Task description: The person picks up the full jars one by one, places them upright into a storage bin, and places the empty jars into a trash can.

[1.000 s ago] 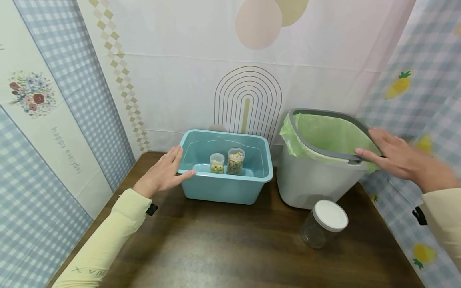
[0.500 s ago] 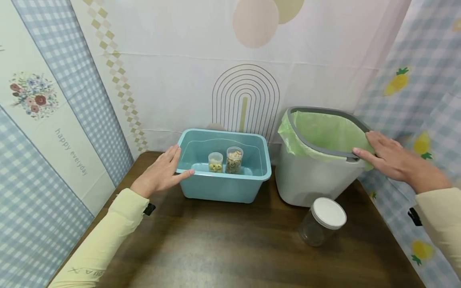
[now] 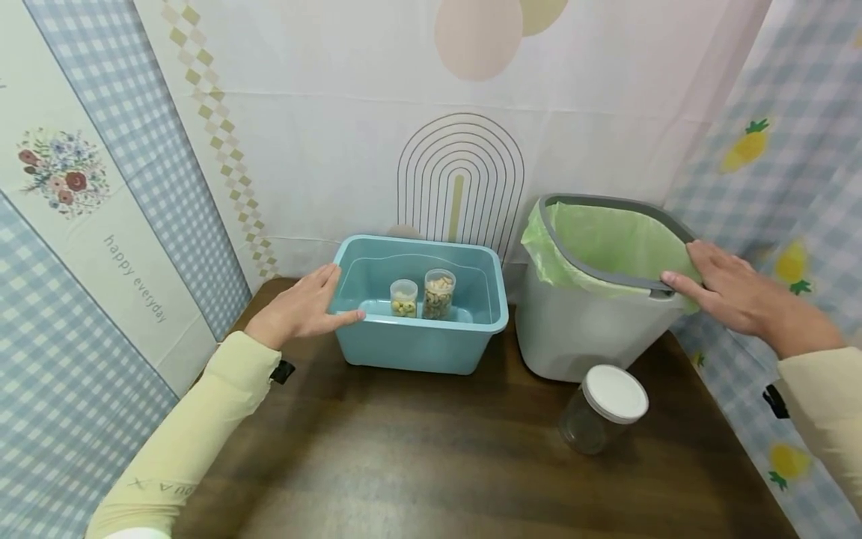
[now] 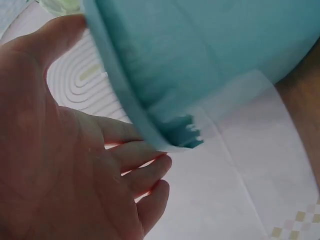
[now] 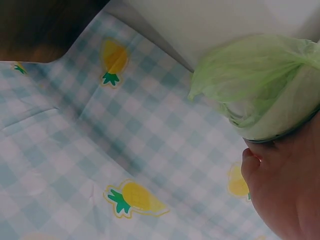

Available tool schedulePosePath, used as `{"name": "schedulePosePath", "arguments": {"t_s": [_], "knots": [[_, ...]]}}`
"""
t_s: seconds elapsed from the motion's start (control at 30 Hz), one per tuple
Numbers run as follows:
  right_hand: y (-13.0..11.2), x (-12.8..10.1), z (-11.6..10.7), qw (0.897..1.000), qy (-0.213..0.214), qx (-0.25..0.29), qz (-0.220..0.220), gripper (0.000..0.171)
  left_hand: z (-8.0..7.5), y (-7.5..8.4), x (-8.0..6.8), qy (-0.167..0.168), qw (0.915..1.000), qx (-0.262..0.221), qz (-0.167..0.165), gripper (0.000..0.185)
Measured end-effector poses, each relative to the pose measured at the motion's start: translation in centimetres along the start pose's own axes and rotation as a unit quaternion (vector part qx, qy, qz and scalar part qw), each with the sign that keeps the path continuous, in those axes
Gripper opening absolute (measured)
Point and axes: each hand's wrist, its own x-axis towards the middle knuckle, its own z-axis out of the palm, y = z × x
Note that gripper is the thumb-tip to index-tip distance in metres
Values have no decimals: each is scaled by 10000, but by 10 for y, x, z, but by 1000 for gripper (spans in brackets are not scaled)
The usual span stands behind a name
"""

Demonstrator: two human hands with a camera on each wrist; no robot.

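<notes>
My left hand (image 3: 299, 308) touches the left end of a light blue plastic tub (image 3: 417, 348), its fingers fairly straight and its thumb at the front rim. In the left wrist view, the fingertips (image 4: 160, 167) lie against the outside of the tub's wall. Inside the tub stand a short clear cup (image 3: 404, 298) with yellowish pieces and a taller clear cup (image 3: 438, 294) with nut-like pieces. My right hand (image 3: 741, 296) rests on the right rim of a pale grey trash bin (image 3: 579, 340), thumb extended along the front corner. A green liner bag (image 3: 616, 236) lines the bin.
A clear jar (image 3: 586, 427) with a white lid stands in front of the bin on the dark wooden table (image 3: 404, 457). Patterned cloth hangs behind and on both sides, close to the tub, the bin and my right arm.
The head view shifts slightly. Both hands stay on the tub and the bin, and the cups and jar keep their places.
</notes>
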Motion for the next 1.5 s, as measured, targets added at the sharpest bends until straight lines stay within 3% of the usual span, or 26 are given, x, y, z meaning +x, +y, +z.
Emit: {"name": "schedulePosePath", "arguments": {"t_s": [0.23,0.47,0.7,1.07,1.5], "knots": [[3,3,5,10000,26,-15,10,90,-15,29,6,-126,9986,60,504,102],[6,6,6,10000,38,-8,-27,90,-27,79,16,-154,9948,11,1007,101],[5,5,4,10000,38,6,-19,90,-22,128,31,-183,9841,-57,1766,96],[0,-1,5,10000,33,48,-6,90,3,186,48,-285,9638,-528,2598,90],[-10,-15,10,9999,57,7,125,90,63,239,63,-96,9413,-471,3343,90]]}}
